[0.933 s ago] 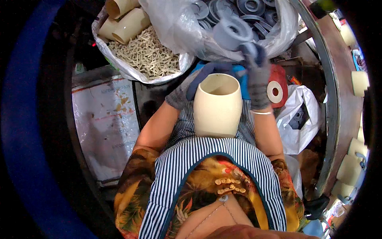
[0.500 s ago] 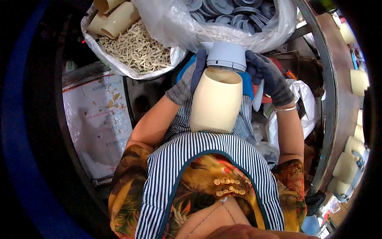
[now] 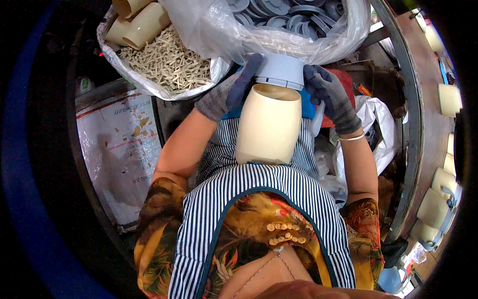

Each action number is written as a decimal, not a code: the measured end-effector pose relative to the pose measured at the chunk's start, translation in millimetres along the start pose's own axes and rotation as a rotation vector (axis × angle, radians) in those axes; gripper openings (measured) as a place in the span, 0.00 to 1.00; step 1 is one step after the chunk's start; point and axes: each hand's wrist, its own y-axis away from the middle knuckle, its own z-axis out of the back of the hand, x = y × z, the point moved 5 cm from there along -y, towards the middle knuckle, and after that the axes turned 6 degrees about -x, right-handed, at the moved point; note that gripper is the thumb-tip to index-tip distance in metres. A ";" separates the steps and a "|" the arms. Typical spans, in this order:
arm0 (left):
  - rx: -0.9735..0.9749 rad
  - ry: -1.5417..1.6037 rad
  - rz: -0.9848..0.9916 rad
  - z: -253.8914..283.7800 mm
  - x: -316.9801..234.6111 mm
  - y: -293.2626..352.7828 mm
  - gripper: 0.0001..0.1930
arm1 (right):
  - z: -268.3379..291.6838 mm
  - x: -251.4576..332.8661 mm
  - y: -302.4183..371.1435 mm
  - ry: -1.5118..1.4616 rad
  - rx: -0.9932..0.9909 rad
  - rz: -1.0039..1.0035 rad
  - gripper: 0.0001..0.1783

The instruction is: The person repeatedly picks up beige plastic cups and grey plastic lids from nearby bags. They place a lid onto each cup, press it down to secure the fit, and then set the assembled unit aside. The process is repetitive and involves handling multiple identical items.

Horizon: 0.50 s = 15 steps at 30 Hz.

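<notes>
A cream plastic jug body (image 3: 269,124) stands upright against my striped apron, its open mouth facing up and away from me. A grey-blue plastic collar (image 3: 280,71) sits at the far side of that mouth, slightly tilted. My left hand (image 3: 234,92), in a grey and dark blue glove, is closed against the collar's left side. On the opposite side my right hand (image 3: 329,94), gloved alike, has its curled fingers at the collar's edge. Below the right palm shows a pale grey-blue flat piece (image 3: 318,118); whether the hand grips it is hidden.
A white sack (image 3: 167,94) ahead left holds small cream sticks (image 3: 167,62) and cream jug bodies (image 3: 147,25). A clear plastic bag (image 3: 214,30) beside it contains grey round parts (image 3: 271,7). On the right, a brown table (image 3: 425,124) carries several cream jugs (image 3: 432,209).
The collar has come slightly nearer me and left, and its spout is now covered by my left fingers. Both hands have shifted a little with it.
</notes>
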 end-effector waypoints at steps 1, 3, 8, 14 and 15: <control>0.017 -0.067 0.018 0.0 -2.5 -1.0 0.43 | -0.2 -3.3 -1.4 -0.004 -0.016 0.005 0.22; 0.019 -0.263 0.046 -3.8 -10.2 -3.3 0.41 | 1.3 -8.0 -3.2 -0.003 -0.044 0.019 0.21; -0.085 -0.134 0.184 3.6 8.7 -0.4 0.43 | 0.2 -26.4 -5.4 -0.045 -0.104 0.047 0.19; -0.027 -0.041 0.195 -0.9 13.0 6.9 0.38 | -0.8 -55.4 -13.9 0.090 -0.122 0.138 0.19; -0.036 -0.056 0.173 -1.4 12.5 9.6 0.38 | -0.8 -55.7 -13.2 0.103 -0.142 0.142 0.20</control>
